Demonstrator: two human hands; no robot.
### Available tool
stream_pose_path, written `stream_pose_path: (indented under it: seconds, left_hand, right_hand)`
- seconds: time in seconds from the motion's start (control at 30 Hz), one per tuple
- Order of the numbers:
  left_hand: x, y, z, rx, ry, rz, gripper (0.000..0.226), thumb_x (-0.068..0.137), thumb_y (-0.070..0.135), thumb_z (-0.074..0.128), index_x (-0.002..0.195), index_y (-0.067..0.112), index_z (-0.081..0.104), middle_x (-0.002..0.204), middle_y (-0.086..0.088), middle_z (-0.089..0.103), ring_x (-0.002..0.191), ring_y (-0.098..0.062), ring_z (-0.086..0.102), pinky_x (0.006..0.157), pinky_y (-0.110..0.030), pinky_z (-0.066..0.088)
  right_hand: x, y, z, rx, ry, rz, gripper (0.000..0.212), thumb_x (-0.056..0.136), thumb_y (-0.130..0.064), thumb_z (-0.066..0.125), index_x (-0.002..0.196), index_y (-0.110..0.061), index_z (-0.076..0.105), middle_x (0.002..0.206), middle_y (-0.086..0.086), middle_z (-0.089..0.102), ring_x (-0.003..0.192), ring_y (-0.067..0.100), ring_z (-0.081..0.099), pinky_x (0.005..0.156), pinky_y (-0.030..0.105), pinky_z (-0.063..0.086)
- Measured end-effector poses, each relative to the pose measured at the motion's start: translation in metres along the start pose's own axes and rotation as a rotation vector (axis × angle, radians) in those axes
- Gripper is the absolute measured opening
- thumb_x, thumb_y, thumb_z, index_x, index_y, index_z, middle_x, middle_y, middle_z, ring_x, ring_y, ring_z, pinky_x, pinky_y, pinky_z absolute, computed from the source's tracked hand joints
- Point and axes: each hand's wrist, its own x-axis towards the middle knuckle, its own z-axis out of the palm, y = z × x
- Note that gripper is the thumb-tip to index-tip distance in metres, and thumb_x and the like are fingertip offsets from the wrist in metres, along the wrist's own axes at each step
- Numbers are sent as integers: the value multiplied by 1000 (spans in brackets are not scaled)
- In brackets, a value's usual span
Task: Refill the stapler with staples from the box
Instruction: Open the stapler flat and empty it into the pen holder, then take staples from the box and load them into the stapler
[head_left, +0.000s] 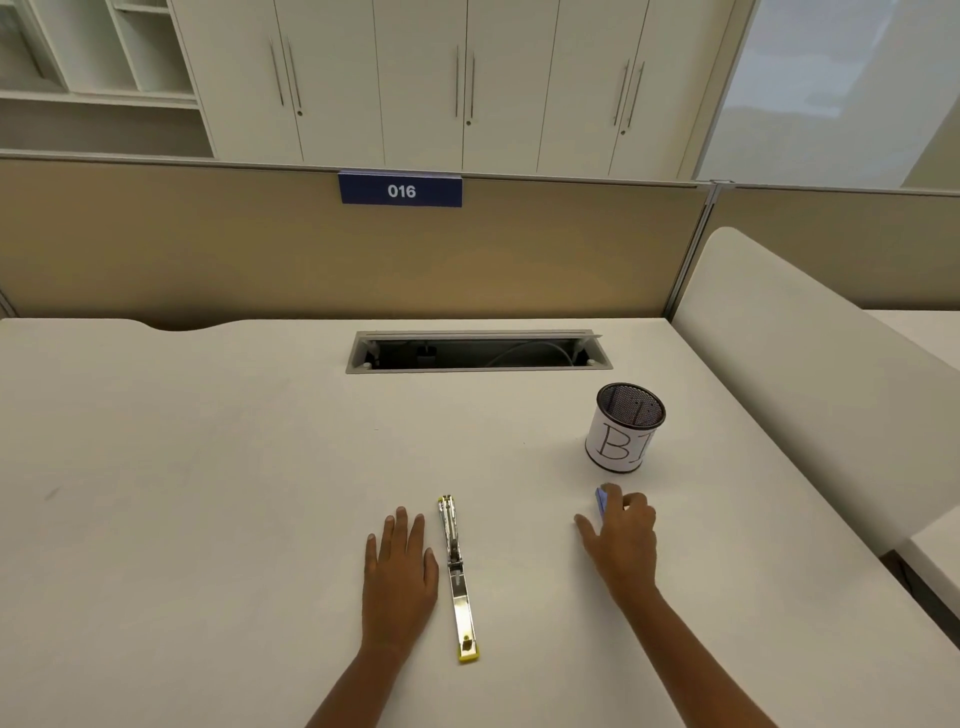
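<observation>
White desk (208, 467) holds a mesh cup (626, 428), contents hidden, near the staple box (601, 501).

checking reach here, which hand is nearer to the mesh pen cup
Right. The right hand lies just in front of the mesh pen cup, its fingers on a small blue box. The left hand rests flat beside the opened stapler, farther left.
</observation>
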Motion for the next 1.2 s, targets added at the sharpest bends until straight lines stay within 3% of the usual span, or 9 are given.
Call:
stream_pose_path:
  seconds: [0.2,0.3,0.37,0.43,0.53,0.67,0.77,0.93,1.2]
  left_hand:
    - [4,3,0,-5,94,12,41,78,18,43,101,0,71,112,-23,69,99,-35,68,78,-52,55]
    - [11,3,3,-55,72,-15,46,95,18,36,140,8,36,152,-16,30,141,-27,28,115,-42,22]
    - [16,5,2,-117,91,-18,49,98,20,28,146,13,21,157,-9,18,146,-22,11,119,-35,9]
    - [20,16,-6,-221,180,24,46,97,15,31,143,11,28,153,-9,27,146,-23,12,119,-33,10]
    - [23,39,-25,-505,345,120,37,94,7,43,130,7,49,140,-11,48,142,-25,26,115,-32,24]
    - [23,66,-40,-720,449,191,28,93,7,47,119,9,58,125,-6,59,129,-20,44,103,-21,33]
    - [24,76,-48,-1085,281,9,22,96,14,44,115,17,56,117,-4,60,105,-13,56,83,-10,42]
    - [23,69,-53,-1793,-45,-146,22,98,17,39,110,5,53,96,-11,64,77,-16,66,70,-21,55]
    - [14,63,-55,-2022,-99,-95,28,97,27,35,91,12,57,80,-6,60,67,-8,68,62,-17,57]
  right_hand:
    - [4,1,1,36,13,97,31,86,-3,49,117,-1,49,110,25,50,103,38,46,78,40,46]
    - [3,0,-1,179,-10,77,27,82,2,51,109,3,52,106,29,54,99,40,48,74,38,41]
    - [2,-5,-4,293,-42,63,24,81,-1,56,105,2,55,104,29,59,96,41,53,75,38,42]
    - [-4,-16,-8,439,-85,72,21,81,-3,60,101,1,57,102,27,62,91,39,57,73,36,45]
    - [-19,-38,-14,608,-130,45,14,79,-3,63,92,-3,58,98,23,64,81,34,58,65,30,41]
    - [-39,-71,-21,730,-136,-93,16,79,-6,65,85,-15,55,89,5,62,75,17,57,60,13,44]
    - [-51,-91,-26,788,-131,-168,14,81,-15,67,86,-21,56,83,-6,61,75,6,58,61,4,45]
    - [-64,-105,-30,738,-77,-235,17,82,-14,64,99,-12,59,98,6,63,89,16,58,72,16,47]
    - [-81,-120,-26,612,7,-310,25,85,-22,62,108,-13,55,100,7,59,96,16,53,73,16,45]
